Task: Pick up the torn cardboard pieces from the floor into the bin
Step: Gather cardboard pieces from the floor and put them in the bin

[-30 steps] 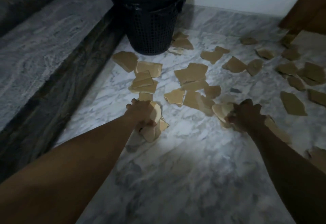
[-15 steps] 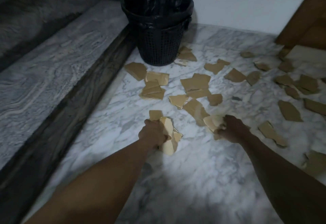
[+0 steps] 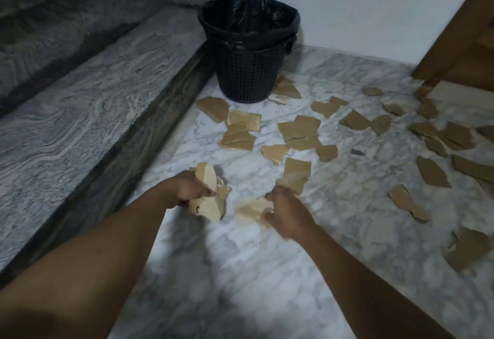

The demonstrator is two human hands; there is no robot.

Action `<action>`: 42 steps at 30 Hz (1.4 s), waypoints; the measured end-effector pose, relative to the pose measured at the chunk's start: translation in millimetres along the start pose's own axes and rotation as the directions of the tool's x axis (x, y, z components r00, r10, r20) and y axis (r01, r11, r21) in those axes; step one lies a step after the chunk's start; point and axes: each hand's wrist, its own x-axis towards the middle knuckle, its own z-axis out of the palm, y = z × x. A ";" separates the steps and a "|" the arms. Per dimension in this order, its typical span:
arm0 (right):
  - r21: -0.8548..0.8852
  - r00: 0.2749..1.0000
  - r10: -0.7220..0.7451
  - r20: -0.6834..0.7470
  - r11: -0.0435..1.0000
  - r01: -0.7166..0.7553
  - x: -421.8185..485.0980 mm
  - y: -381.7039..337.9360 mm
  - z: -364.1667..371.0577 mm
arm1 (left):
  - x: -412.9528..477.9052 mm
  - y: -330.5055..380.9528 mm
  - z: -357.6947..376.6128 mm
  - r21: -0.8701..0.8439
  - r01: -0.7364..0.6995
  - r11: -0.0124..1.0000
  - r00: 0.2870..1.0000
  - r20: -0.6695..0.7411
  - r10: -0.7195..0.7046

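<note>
Both arms reached out in front, both hands full

The left forearm (image 3: 107, 247) is brought in from the lower left and the right forearm (image 3: 361, 272) from the lower right, so the two hands are held near each other but not touching. The left hand (image 3: 191, 190) is fisted around a stack of cardboard pieces (image 3: 209, 201), with the thumb laid across it. The right hand (image 3: 284, 211) is kinda blurred, but its fingers are seen curled and a pale wad of cardboard (image 3: 251, 211) is clutched on its inner side.
</note>
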 end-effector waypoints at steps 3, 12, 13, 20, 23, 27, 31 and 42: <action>0.351 0.976 0.154 -0.156 0.932 -0.092 4.2 9.5 -34.6 | -4.3 8.6 -1.9 -0.206 -0.083 0.975 0.996 -0.003 0.084; 0.794 0.877 0.441 -0.191 0.595 -0.126 -4.2 41.7 -68.2 | -17.5 41.9 97.2 0.126 -0.360 0.924 0.908 0.275 0.316; 0.803 0.867 0.472 -0.159 0.573 -0.165 -5.2 42.7 -65.6 | -16.8 42.1 108.2 0.191 -0.370 0.909 0.907 0.286 0.309; 0.715 0.847 0.532 0.014 0.586 -0.380 -12.8 38.7 -56.4 | -2.8 41.8 122.6 0.695 -0.295 0.655 0.953 0.265 0.148; 0.703 0.822 0.565 0.066 0.558 -0.441 -2.6 36.7 -45.8 | 5.8 42.4 109.9 0.744 -0.225 0.629 0.972 0.131 0.193; 0.591 0.694 0.717 0.065 0.533 -0.606 31.8 32.9 -37.0 | 13.9 34.4 85.9 0.760 -0.151 0.632 0.978 0.019 0.210; 0.413 0.640 0.768 -0.026 0.591 -0.693 73.0 28.2 -42.6 | 23.6 37.3 55.7 0.557 -0.322 0.766 0.944 0.133 0.301; 0.646 0.744 0.664 0.066 0.540 -0.540 73.7 62.8 -33.6 | 122.1 106.3 21.8 0.716 -0.341 0.609 0.936 0.202 0.287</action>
